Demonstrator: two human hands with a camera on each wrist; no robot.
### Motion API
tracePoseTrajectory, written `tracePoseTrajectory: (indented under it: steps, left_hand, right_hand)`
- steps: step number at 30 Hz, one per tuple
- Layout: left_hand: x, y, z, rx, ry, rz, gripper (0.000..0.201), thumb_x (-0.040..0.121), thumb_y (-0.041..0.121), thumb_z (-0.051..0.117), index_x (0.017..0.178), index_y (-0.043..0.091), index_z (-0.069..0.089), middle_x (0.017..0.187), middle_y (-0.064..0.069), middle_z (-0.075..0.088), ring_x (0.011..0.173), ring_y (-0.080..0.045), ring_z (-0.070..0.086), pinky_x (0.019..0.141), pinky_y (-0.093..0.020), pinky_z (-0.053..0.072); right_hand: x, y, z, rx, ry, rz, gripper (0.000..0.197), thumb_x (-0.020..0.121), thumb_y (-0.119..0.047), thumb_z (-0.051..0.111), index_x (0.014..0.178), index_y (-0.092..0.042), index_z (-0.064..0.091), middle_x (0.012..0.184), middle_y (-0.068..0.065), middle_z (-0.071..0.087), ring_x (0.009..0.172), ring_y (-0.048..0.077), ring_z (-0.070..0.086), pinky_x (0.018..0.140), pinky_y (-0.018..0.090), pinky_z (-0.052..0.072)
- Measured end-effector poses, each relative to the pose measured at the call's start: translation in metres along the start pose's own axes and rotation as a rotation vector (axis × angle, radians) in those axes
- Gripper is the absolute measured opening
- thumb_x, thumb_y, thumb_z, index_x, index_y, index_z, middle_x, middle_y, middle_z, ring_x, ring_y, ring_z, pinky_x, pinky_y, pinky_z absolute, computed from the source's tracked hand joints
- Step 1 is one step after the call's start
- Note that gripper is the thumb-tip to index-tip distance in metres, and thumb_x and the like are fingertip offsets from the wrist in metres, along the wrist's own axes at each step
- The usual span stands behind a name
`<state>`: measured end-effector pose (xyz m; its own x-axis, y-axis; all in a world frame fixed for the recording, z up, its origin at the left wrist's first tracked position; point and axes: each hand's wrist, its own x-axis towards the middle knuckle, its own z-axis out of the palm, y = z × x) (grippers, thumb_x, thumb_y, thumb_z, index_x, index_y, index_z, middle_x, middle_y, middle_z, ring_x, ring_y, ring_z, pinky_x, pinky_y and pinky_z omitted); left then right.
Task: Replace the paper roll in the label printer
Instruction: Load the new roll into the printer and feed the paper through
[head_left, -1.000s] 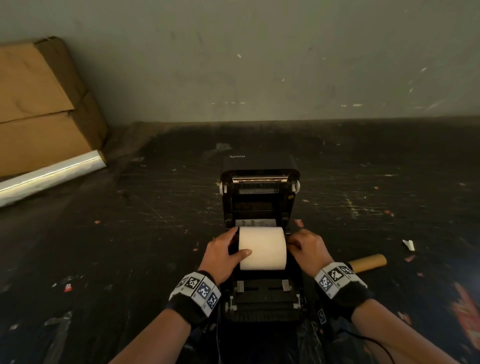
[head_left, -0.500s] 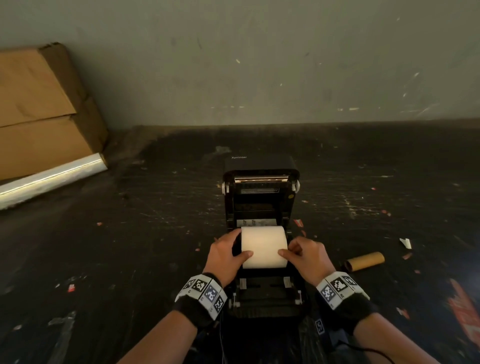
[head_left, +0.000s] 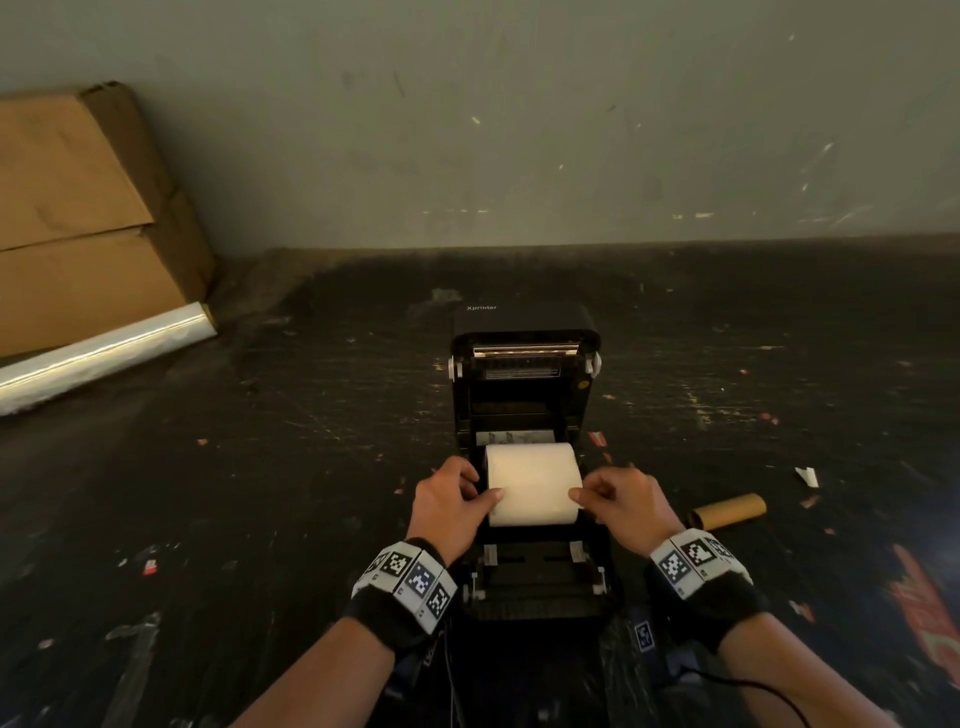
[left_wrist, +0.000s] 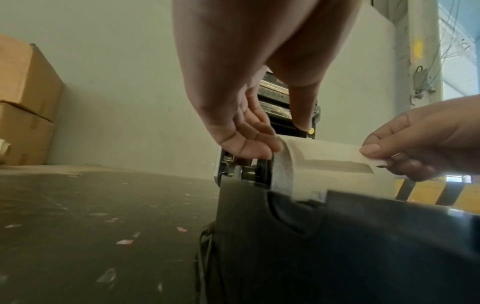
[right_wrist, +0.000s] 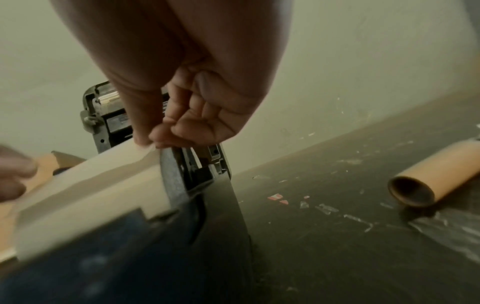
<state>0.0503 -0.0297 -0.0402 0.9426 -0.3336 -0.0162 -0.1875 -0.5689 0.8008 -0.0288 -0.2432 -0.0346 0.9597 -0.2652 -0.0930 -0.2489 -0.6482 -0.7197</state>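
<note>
Both hands pinch the loose end of the paper at the front of the roll (head_left: 532, 483). The left hand (head_left: 449, 506) has its thumb laid over the sheet's left edge with the fingers curled beneath, next to the roll's left end. The right hand (head_left: 621, 506) nips the right corner between thumb and forefinger, the other fingers folded into the palm. In the left wrist view the lifted sheet (left_wrist: 327, 153) runs as a pale band between the two grips, raised a little off the roll below it. In the right wrist view the same corner curls up under the thumb (right_wrist: 145, 131).

The roll, white and full, lies on its side in the open bay of the printer (head_left: 535, 582), at lower centre of the head view, its axis running left to right. The printer is black and sits on a dark, scuffed floor (head_left: 260, 493). Its lid (head_left: 524, 353) stands raised behind the roll, showing a metal bar across its top edge and the word "Xprinter" on the casing.

Right of the printer, apart from it, a bare brown cardboard core (head_left: 727, 512) lies on the floor. Small scraps of paper and red bits are scattered around it. Both wrists carry black bands with square black-and-white markers (head_left: 410, 579).

At the upper left of the head view, cardboard boxes (head_left: 78, 218) are stacked against a pale wall (head_left: 519, 130), and a roll of clear film (head_left: 104, 353) lies along their base.
</note>
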Motion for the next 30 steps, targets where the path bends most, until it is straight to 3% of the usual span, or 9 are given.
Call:
tracePoseTrajectory:
  steps: [2, 4, 6, 8, 13, 17, 25, 30]
  left_hand:
    - [-0.002, -0.004, -0.001, -0.003, -0.063, -0.044, 0.025, 0.082, 0.032, 0.070, 0.098, 0.018, 0.057, 0.089, 0.006, 0.059, 0.080, -0.005, 0.057, 0.064, -0.013, 0.043]
    - [-0.003, -0.008, 0.000, -0.029, -0.113, -0.081, 0.024, 0.081, 0.034, 0.071, 0.095, 0.020, 0.056, 0.091, 0.002, 0.063, 0.082, -0.011, 0.063, 0.069, -0.020, 0.051]
    - [-0.004, -0.009, 0.000, -0.072, -0.146, -0.110, 0.023, 0.081, 0.034, 0.071, 0.093, 0.021, 0.056, 0.091, -0.002, 0.066, 0.078, -0.013, 0.065, 0.066, -0.023, 0.053]
    - [-0.005, -0.008, 0.000, -0.108, -0.166, -0.121, 0.021, 0.082, 0.029, 0.070, 0.094, 0.020, 0.055, 0.088, -0.002, 0.067, 0.069, -0.011, 0.065, 0.057, -0.019, 0.049]
    - [-0.007, -0.007, 0.002, -0.108, -0.179, -0.120, 0.017, 0.084, 0.016, 0.068, 0.098, 0.016, 0.057, 0.077, 0.000, 0.069, 0.059, -0.008, 0.061, 0.048, -0.012, 0.046]
    - [-0.009, -0.010, 0.005, -0.069, -0.160, -0.109, 0.016, 0.082, 0.016, 0.070, 0.094, 0.015, 0.059, 0.075, 0.000, 0.070, 0.053, -0.005, 0.059, 0.046, -0.010, 0.045]
    - [-0.009, -0.011, 0.009, -0.061, -0.152, -0.114, 0.020, 0.081, 0.019, 0.071, 0.096, 0.018, 0.058, 0.091, -0.002, 0.072, 0.064, -0.007, 0.063, 0.055, -0.016, 0.049]
    - [-0.010, -0.015, 0.015, 0.009, -0.091, -0.065, 0.017, 0.081, 0.019, 0.071, 0.092, 0.019, 0.057, 0.086, 0.002, 0.071, 0.082, -0.010, 0.065, 0.076, -0.024, 0.052]
  right_hand:
    - [-0.002, 0.000, 0.001, 0.048, -0.096, 0.055, 0.013, 0.089, -0.031, 0.060, 0.088, -0.020, 0.066, 0.075, -0.006, 0.063, 0.067, 0.005, 0.060, 0.061, 0.018, 0.042]
    - [-0.003, 0.002, 0.003, 0.062, -0.162, 0.083, 0.016, 0.089, -0.032, 0.060, 0.089, -0.018, 0.067, 0.076, -0.004, 0.063, 0.067, 0.006, 0.058, 0.062, 0.019, 0.043]
    - [-0.004, 0.003, 0.005, 0.061, -0.204, 0.085, 0.018, 0.089, -0.031, 0.060, 0.089, -0.015, 0.068, 0.076, -0.003, 0.063, 0.067, 0.007, 0.057, 0.064, 0.020, 0.043]
    - [-0.005, 0.004, 0.006, 0.055, -0.227, 0.081, 0.018, 0.089, -0.031, 0.060, 0.087, -0.014, 0.068, 0.076, -0.004, 0.062, 0.069, 0.006, 0.057, 0.064, 0.020, 0.041]
    - [-0.002, 0.007, 0.006, -0.016, -0.210, 0.063, 0.014, 0.087, -0.033, 0.062, 0.074, -0.027, 0.063, 0.077, -0.009, 0.062, 0.073, 0.002, 0.059, 0.062, 0.016, 0.039]
    - [-0.001, 0.010, 0.008, -0.070, -0.195, 0.053, 0.013, 0.086, -0.034, 0.063, 0.081, -0.022, 0.068, 0.081, -0.006, 0.066, 0.078, 0.005, 0.061, 0.065, 0.015, 0.043]
    - [-0.004, 0.012, 0.010, -0.160, -0.204, 0.030, 0.021, 0.086, -0.031, 0.064, 0.065, -0.031, 0.060, 0.071, -0.009, 0.061, 0.069, 0.003, 0.056, 0.063, 0.014, 0.041]
    - [-0.004, 0.008, 0.011, -0.147, -0.210, 0.031, 0.017, 0.087, -0.029, 0.063, 0.071, -0.030, 0.059, 0.076, -0.011, 0.059, 0.072, -0.001, 0.055, 0.061, 0.012, 0.038]
